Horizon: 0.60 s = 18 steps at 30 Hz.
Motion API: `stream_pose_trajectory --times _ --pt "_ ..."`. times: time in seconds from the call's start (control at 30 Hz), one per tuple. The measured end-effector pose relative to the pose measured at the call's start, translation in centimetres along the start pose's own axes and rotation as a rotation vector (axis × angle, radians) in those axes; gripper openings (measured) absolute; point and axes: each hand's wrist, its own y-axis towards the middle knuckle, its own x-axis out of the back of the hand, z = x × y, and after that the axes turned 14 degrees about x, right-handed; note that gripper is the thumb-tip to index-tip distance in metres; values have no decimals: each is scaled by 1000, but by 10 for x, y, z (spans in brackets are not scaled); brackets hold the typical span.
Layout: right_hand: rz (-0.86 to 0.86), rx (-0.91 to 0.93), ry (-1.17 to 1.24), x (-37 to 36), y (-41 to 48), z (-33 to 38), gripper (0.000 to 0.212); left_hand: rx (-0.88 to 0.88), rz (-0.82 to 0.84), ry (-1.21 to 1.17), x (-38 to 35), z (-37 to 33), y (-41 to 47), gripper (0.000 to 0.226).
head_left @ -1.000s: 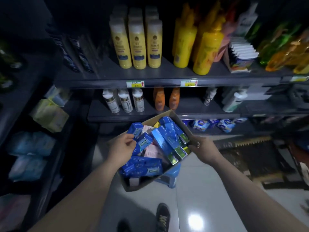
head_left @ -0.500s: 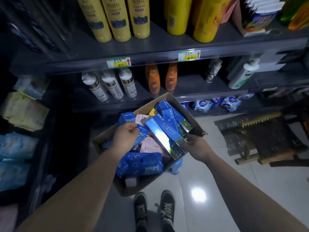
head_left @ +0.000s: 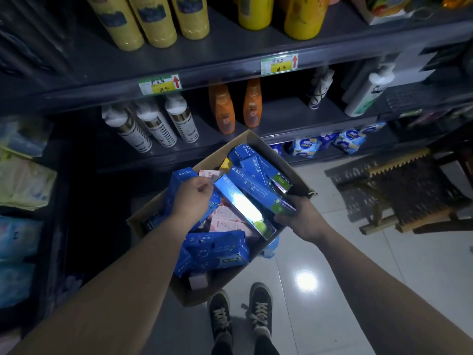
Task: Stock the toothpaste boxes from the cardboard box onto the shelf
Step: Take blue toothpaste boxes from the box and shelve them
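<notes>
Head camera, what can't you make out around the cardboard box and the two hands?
Head view, left hand: its back hides the curled fingers, so what they grip is unclear.
Head view, right hand: fingers are tucked under the blue toothpaste boxes; cardboard box rim or a toothpaste box, cannot tell.
Yellow bottles: tops cut off by the top edge.
Price tags: writing blurred.

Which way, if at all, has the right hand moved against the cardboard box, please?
Yes. The right hand left the right corner of the cardboard box, coming nearer along its rim onto a blue toothpaste box.
</notes>
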Motion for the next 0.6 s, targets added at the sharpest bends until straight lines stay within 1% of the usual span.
stream_pose_trajectory --times 0.07,0.13,0.23,0.3,0.37,0.4,0.47,0.57,0.6 --pt "-80 4 38 10 -2 1 68 11 5 -2 -2 -5 2 30" --pt "-153 10 65 23 -9 7 66 11 13 -1 -3 -9 3 31" --pt "-261 84 136 37 -14 13 62 -15 24 10 -6 -15 2 29" --pt "-311 132 208 42 -16 16 63 -19 44 8 -8 -22 1 31" --pt "-340 156 282 44 -16 16 68 -23 80 6 -12 -26 4 23" --pt "-341 162 326 45 -15 16 70 -30 106 -8 -14 -28 5 19" --pt "-303 187 422 47 -13 15 69 -24 162 -71 -17 -36 6 20" --pt "-166 170 617 53 -13 20 59 1 195 -181 -21 -47 7 33" --pt "-137 138 697 55 -14 21 55 -1 207 -202 -21 -50 7 32"
